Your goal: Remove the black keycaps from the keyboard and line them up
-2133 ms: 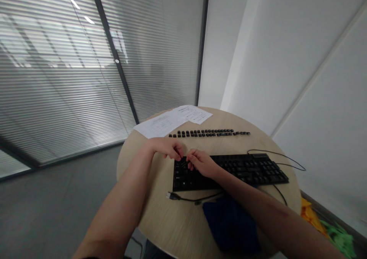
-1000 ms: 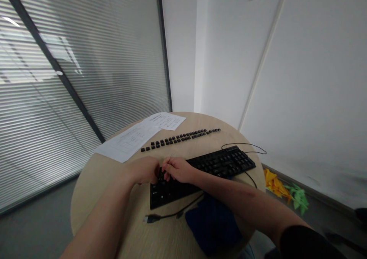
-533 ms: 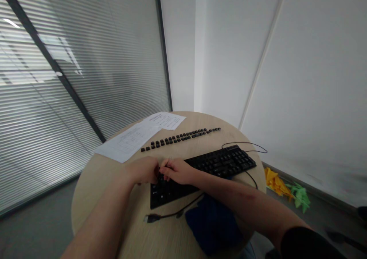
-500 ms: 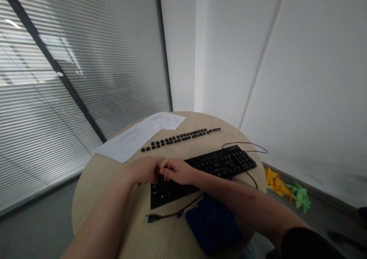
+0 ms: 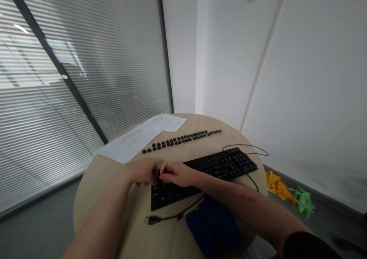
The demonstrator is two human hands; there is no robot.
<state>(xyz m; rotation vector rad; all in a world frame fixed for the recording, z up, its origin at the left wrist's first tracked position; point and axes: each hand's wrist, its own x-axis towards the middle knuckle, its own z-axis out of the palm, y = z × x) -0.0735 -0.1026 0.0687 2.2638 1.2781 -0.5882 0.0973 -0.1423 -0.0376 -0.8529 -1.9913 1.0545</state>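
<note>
A black keyboard (image 5: 220, 165) lies slantwise on the round table, and both my hands are at its left part. My left hand (image 5: 145, 170) is over the keyboard's left end, fingers curled in; what they hold, if anything, is hidden. Close beside it, my right hand (image 5: 177, 173) has thumb and fingers drawn together above the keys. A thin pale sliver shows at the top of those fingers, too small to name. Beyond the keyboard, loose black keycaps (image 5: 171, 141) stand in two slanting rows. My hands cover some of the keys beneath them.
Printed papers (image 5: 130, 142) lie at the table's far left. A USB plug on a black cable (image 5: 152, 220) rests in front of the keyboard, beside a dark blue cloth item (image 5: 210, 226). Orange (image 5: 278, 184) and green (image 5: 303, 201) crumpled pieces lie on the floor at right.
The view has shifted slightly. My left fingers have moved a little at the keyboard's left end, and my right hand stays close beside them. Keycaps and papers lie as before.
</note>
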